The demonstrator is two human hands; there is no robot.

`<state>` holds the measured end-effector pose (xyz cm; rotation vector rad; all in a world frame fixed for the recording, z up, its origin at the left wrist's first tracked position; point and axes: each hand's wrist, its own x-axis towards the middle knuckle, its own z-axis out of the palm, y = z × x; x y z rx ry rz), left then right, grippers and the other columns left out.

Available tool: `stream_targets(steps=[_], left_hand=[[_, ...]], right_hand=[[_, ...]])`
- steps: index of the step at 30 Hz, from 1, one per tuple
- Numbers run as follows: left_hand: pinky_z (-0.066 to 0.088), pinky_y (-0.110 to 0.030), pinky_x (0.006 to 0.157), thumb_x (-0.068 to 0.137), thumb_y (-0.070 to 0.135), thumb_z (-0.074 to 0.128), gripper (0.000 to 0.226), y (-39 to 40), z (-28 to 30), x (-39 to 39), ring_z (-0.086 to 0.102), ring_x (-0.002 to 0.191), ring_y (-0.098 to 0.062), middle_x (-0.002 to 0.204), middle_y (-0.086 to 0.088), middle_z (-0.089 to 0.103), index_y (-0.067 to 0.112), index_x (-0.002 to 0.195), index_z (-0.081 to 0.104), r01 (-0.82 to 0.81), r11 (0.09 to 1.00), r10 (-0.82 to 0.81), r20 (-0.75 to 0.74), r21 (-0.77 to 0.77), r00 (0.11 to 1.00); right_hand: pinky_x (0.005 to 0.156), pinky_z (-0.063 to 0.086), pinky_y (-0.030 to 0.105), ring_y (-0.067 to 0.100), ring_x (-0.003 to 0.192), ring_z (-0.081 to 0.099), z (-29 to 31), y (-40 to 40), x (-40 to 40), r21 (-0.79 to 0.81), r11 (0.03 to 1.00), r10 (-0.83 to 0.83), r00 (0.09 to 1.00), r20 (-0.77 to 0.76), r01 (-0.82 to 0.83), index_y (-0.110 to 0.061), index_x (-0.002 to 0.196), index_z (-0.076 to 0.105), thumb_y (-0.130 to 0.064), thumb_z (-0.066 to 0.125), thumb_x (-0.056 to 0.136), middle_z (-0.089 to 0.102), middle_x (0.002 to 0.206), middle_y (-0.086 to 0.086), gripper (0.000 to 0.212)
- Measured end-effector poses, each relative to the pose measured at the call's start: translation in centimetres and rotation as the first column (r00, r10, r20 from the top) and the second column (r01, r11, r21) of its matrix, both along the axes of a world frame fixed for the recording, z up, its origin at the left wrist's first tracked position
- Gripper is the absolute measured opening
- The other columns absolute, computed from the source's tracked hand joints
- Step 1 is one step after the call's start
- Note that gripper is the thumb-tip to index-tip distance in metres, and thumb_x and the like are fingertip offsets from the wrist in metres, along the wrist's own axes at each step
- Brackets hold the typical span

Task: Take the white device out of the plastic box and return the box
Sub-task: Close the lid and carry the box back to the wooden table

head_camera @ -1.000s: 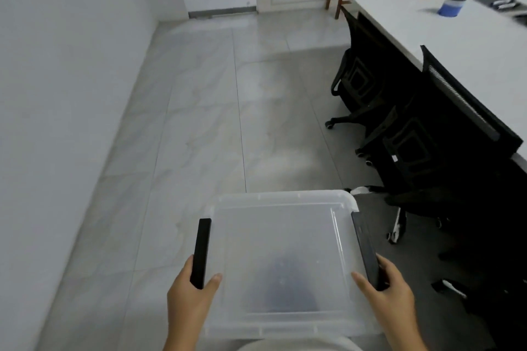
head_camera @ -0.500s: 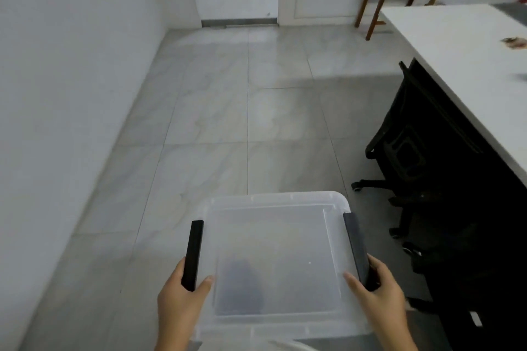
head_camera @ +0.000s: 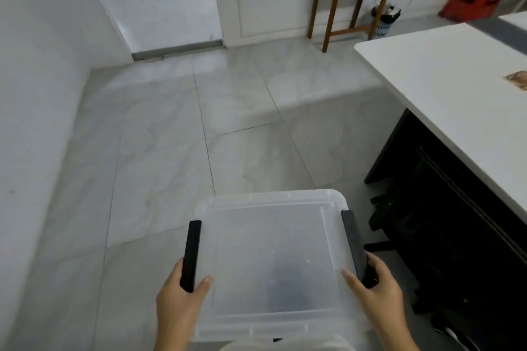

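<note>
Both hands grip plastic box (head_camera: pixel 273 259) btwn them: left hand (head_camera: pixel 178 298), right hand (head_camera: pixel 376 291).

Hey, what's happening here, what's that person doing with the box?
A person is carrying a clear plastic box with its lid on, held out in front of them above the tiled floor. The left hand grips the black latch on one side, and the right hand grips the latch on the other. Something dark shows dimly through the lid; what it is cannot be told. A white table stands to the right, a door ahead.
</note>
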<state>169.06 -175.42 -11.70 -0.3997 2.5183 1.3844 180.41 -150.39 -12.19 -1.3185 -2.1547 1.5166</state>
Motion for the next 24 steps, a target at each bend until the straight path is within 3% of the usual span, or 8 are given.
stream_targets(steps=[4,9,14,17,20,24], left_hand=[[0.035,-0.030,0.076,0.071,0.005,0.071,0.050,7.0,-0.9,-11.7,0.049,0.083,-0.024,0.088,-0.011,0.057,0.007,0.119,0.056,-0.022,1.000,0.022,0.001,-0.010,1.000],[0.041,-0.039,0.091,0.071,0.008,0.072,0.057,14.4,1.2,-25.5,0.057,0.101,-0.032,0.111,-0.019,0.063,0.006,0.124,0.052,-0.073,0.997,0.073,-0.016,-0.003,0.997],[0.036,-0.032,0.077,0.072,0.009,0.071,0.049,20.1,1.2,-38.4,0.049,0.085,-0.024,0.095,-0.014,0.061,0.008,0.118,0.055,-0.086,0.996,0.086,-0.020,-0.013,0.996],[0.033,-0.029,0.074,0.072,0.007,0.071,0.044,23.6,0.6,-47.0,0.050,0.081,-0.027,0.081,-0.010,0.059,0.007,0.114,0.057,-0.057,0.998,0.057,-0.006,-0.005,0.998],[0.033,-0.029,0.073,0.072,0.005,0.070,0.043,27.5,0.3,-56.9,0.049,0.079,-0.026,0.072,-0.001,0.055,0.007,0.113,0.058,0.006,1.000,-0.006,-0.012,0.008,1.000],[0.040,-0.037,0.088,0.071,0.009,0.072,0.053,32.8,1.3,-68.7,0.055,0.096,-0.031,0.102,-0.016,0.062,0.006,0.121,0.053,0.098,0.995,-0.098,0.010,-0.026,0.995]], right_hand=[[0.093,0.041,0.035,0.030,0.108,0.056,-0.5,6.9,-12.1,-0.015,1.000,0.004,1.000,0.013,-0.004,-0.002,0.120,0.052,-0.003,0.073,0.068,0.061,0.119,0.020,0.056],[0.089,0.038,0.030,0.020,0.094,0.051,2.5,14.8,-26.8,0.006,0.998,0.061,0.998,0.019,-0.061,-0.002,0.119,0.052,-0.003,0.072,0.069,0.060,0.110,0.016,0.053],[0.091,0.041,0.037,0.019,0.092,0.048,2.7,20.3,-40.0,-0.007,0.997,0.073,0.997,0.037,-0.073,-0.005,0.120,0.051,-0.005,0.073,0.069,0.054,0.099,0.006,0.056],[0.094,0.041,0.040,0.020,0.093,0.048,1.6,23.2,-47.8,-0.026,0.999,0.026,0.997,0.067,-0.024,-0.003,0.121,0.051,-0.005,0.073,0.069,0.055,0.100,0.009,0.057],[0.097,0.040,0.041,0.021,0.093,0.048,0.8,26.1,-56.2,-0.029,0.998,-0.054,0.997,0.064,0.056,-0.001,0.121,0.051,-0.004,0.073,0.068,0.061,0.114,0.019,0.058],[0.097,0.040,0.040,0.020,0.093,0.048,1.9,30.2,-65.9,-0.062,0.986,-0.152,0.987,0.050,0.155,-0.001,0.121,0.051,-0.003,0.074,0.068,0.060,0.118,0.021,0.058]])
